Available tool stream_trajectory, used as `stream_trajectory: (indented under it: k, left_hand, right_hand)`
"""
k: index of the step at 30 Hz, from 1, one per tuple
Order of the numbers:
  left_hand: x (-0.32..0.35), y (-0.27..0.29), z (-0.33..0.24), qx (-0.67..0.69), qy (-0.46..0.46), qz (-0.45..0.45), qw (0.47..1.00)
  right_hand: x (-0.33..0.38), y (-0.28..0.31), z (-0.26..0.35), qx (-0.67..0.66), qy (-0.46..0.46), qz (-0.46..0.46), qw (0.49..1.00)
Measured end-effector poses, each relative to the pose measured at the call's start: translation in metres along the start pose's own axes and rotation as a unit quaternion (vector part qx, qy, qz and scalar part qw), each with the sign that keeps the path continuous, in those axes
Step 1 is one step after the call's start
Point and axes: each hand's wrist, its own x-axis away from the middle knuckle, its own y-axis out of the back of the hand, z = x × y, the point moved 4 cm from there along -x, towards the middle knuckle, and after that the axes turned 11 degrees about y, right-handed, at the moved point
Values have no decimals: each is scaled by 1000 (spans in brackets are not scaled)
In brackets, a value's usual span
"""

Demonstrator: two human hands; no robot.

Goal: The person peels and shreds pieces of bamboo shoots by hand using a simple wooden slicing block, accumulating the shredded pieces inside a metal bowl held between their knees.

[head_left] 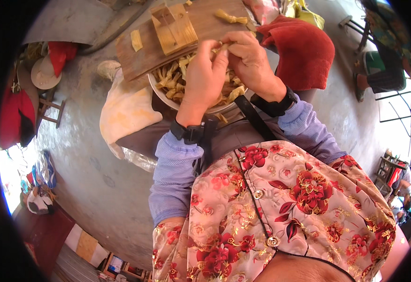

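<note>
My left hand (pixel 204 73) and my right hand (pixel 252 61) meet over a round metal basin (pixel 157 90), both with fingers closed. Between their fingertips is a small yellowish strip (pixel 220 48), mostly hidden by the fingers. Several knotted yellowish strips (pixel 168 83) that look like bean curd knots fill the basin under my hands. Beyond it lies a wooden board (pixel 144 61) bearing a box-like wooden block (pixel 175 30). A flat yellow strip (pixel 136 41) rests left of the block, and a knotted strip (pixel 231 17) lies to its right.
A stained white cloth (pixel 128 110) drapes over my left leg, and a red cloth (pixel 301 51) over the right. At far left are a stool (pixel 52 112) and a pale hat (pixel 46 74). Another person (pixel 388 61) is at the upper right, near a folding metal frame (pixel 398 110).
</note>
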Motion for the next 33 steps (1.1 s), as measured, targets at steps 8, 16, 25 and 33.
stream_trajectory:
  k: [8, 16, 25, 33]
  left_hand:
    - [40, -10, 20, 311, 240, 67, 917]
    - [39, 33, 6, -269, -166, -120, 941]
    - [22, 47, -8, -136, -166, -81, 973]
    - [-14, 72, 21, 95, 68, 85, 990]
  right_hand:
    - [-7, 5, -20, -13, -83, -90, 992]
    - [-23, 16, -24, -160, -143, 95, 972]
    - [-26, -14, -12, -410, -388, 297, 770]
    - [-51, -25, -26, -332, -291, 290, 849]
